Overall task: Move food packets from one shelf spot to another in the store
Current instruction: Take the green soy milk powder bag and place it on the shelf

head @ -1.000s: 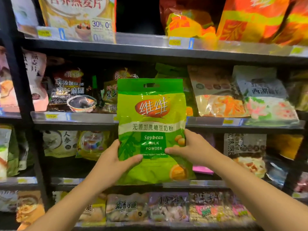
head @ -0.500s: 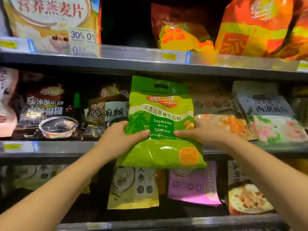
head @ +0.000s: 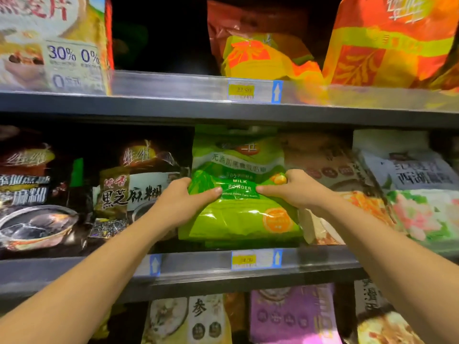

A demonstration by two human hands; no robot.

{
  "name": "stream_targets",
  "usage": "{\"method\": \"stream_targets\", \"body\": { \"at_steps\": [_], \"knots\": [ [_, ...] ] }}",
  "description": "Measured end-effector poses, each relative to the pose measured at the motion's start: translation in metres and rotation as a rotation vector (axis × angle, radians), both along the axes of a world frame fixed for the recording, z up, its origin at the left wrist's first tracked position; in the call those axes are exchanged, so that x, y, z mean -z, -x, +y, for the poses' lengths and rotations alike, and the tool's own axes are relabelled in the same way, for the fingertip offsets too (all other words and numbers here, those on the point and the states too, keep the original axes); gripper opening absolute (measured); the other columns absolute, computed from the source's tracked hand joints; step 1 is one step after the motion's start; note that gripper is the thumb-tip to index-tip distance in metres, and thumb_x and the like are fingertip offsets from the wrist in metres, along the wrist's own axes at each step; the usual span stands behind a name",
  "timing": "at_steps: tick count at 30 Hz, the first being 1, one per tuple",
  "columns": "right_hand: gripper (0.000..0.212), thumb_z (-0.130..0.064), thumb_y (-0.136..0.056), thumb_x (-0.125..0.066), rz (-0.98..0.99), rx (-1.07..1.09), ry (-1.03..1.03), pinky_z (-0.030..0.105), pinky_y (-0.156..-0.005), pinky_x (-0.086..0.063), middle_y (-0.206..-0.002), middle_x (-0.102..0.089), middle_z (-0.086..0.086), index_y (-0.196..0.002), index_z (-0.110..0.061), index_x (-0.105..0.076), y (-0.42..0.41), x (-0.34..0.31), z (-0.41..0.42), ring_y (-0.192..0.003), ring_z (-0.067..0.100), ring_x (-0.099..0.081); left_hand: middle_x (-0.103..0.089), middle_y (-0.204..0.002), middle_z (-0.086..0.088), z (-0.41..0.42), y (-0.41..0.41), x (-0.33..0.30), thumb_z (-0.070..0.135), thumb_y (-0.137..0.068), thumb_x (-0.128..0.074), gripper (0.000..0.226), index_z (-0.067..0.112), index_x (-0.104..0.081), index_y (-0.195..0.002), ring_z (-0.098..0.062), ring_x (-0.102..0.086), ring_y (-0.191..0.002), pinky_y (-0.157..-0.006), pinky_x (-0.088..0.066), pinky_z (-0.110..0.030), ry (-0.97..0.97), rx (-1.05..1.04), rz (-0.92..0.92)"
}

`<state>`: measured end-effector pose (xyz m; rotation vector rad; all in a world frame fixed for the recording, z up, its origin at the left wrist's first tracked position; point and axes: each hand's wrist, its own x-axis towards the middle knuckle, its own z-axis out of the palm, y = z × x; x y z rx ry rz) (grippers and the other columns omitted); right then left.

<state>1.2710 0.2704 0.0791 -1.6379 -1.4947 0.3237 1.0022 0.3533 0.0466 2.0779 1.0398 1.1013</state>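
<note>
A green soybean milk powder packet (head: 238, 219) leans back on the middle shelf (head: 203, 265), its top tucked under the shelf above. My left hand (head: 178, 202) grips its left side, thumb across the front. My right hand (head: 295, 188) grips its right side the same way. The packet sits between a black sesame paste packet (head: 139, 187) on the left and a beige packet (head: 323, 160) on the right. Its bottom edge rests just behind the shelf's price rail.
The upper shelf (head: 173, 105) holds an oat packet (head: 54, 43) at left, a dark gap in the middle and orange-yellow packets (head: 387, 43) at right. A white lotus packet (head: 417, 192) lies far right. Purple (head: 290, 316) and white ginseng packets (head: 188, 319) stand on the shelf below.
Both hands have carried the green packet up and back into the middle shelf slot; it now leans on the shelf. The view has risen and moved closer.
</note>
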Motion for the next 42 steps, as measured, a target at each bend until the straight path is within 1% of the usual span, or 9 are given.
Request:
{"method": "stream_targets", "body": {
  "at_steps": [5, 9, 12, 17, 21, 28, 32, 37, 42],
  "knots": [
    [0.054, -0.056, -0.075, -0.087, -0.094, 0.053, 0.003, 0.027, -0.056, -0.036, -0.062, -0.044, -0.002, -0.07, -0.017, -0.05, -0.021, 0.0, 0.021, -0.057, 0.014, -0.045, -0.068, -0.085, 0.004, 0.007, -0.021, 0.001, 0.073, -0.073, -0.077, 0.059, 0.021, -0.063, -0.096, -0.011, -0.065, -0.074, -0.056, -0.044, -0.028, -0.065, -0.111, -0.007],
    [0.06, -0.07, -0.073, -0.081, -0.164, 0.133, -0.093, 0.031, -0.054, -0.035, -0.077, -0.059, -0.003, -0.079, -0.017, -0.054, -0.028, 0.023, 0.023, -0.067, 0.013, -0.056, -0.074, -0.112, 0.002, -0.001, -0.027, 0.012, 0.077, -0.061, -0.08, 0.082, 0.022, -0.064, -0.119, -0.016, -0.072, -0.103, -0.085, -0.061, -0.044, -0.035, -0.132, -0.055],
    [0.057, -0.073, -0.074, -0.077, -0.206, 0.108, -0.173, 0.025, -0.054, -0.032, -0.088, -0.058, -0.012, -0.09, -0.024, -0.051, -0.027, 0.047, 0.016, -0.077, 0.008, -0.056, -0.058, -0.147, -0.002, -0.017, -0.029, 0.023, 0.082, -0.057, -0.077, 0.117, 0.018, -0.046, -0.15, -0.023, -0.056, -0.133, -0.111, -0.046, -0.053, -0.028, -0.167, -0.016],
    [0.065, -0.084, -0.077, -0.061, -0.501, 0.06, -0.132, 0.036, -0.069, -0.041, -0.083, -0.049, -0.021, -0.101, -0.026, -0.044, -0.03, 0.068, 0.005, -0.096, 0.019, -0.062, -0.066, -0.132, 0.017, -0.031, -0.027, 0.037, 0.068, -0.064, -0.08, 0.09, 0.034, -0.049, -0.141, -0.007, -0.064, -0.119, -0.11, -0.049, -0.046, 0.032, -0.138, 0.12],
    [0.074, -0.091, -0.078, -0.048, -0.639, 0.111, -0.115, 0.042, -0.078, -0.049, -0.11, -0.069, 0.002, -0.107, -0.022, -0.046, -0.029, 0.066, 0.005, -0.106, 0.028, -0.065, -0.065, -0.135, 0.014, -0.034, -0.028, 0.031, 0.074, -0.056, -0.077, 0.099, 0.033, -0.05, -0.142, -0.013, -0.064, -0.119, -0.109, -0.049, -0.049, 0.047, -0.169, 0.195],
    [0.064, -0.074, -0.071, -0.079, -0.295, 0.005, -0.051, 0.035, -0.073, -0.052, -0.089, -0.063, -0.011, -0.102, -0.023, -0.056, -0.031, 0.054, -0.002, -0.086, 0.012, -0.061, -0.07, -0.121, 0.011, -0.032, -0.03, 0.035, 0.068, -0.057, -0.082, 0.09, 0.026, -0.055, -0.132, -0.014, -0.067, -0.109, -0.102, -0.053, -0.046, 0.068, -0.225, 0.152],
    [0.066, -0.065, -0.071, -0.085, -0.161, -0.032, -0.028, 0.033, -0.081, -0.057, -0.103, -0.071, -0.011, -0.117, -0.022, -0.065, -0.033, 0.043, -0.008, -0.098, 0.013, -0.068, -0.06, -0.11, 0.012, -0.028, -0.032, 0.036, 0.06, -0.058, -0.09, 0.088, 0.025, -0.046, -0.126, -0.008, -0.062, -0.096, -0.079, -0.053, -0.033, -0.022, -0.309, 0.142],
    [0.083, -0.05, -0.08, -0.086, 0.059, 0.029, -0.141, 0.047, -0.081, -0.058, -0.105, -0.074, 0.02, -0.134, 0.006, -0.057, -0.045, 0.028, -0.024, -0.09, 0.023, -0.072, -0.025, -0.155, -0.008, -0.035, -0.043, 0.036, 0.054, -0.063, -0.093, 0.131, 0.018, -0.013, -0.16, -0.032, -0.03, -0.145, -0.118, -0.033, -0.056, -0.249, -0.43, 0.187],
    [0.073, -0.048, -0.082, -0.085, 0.046, 0.082, -0.167, 0.043, -0.092, -0.061, -0.109, -0.075, -0.003, -0.14, -0.012, -0.058, -0.066, 0.023, -0.054, -0.097, 0.015, -0.073, -0.016, -0.157, -0.002, -0.048, -0.057, 0.034, 0.04, -0.067, -0.091, 0.11, 0.029, -0.027, -0.156, -0.027, -0.011, -0.146, -0.118, -0.019, -0.059, -0.524, -0.461, 0.295]
  ]
}}
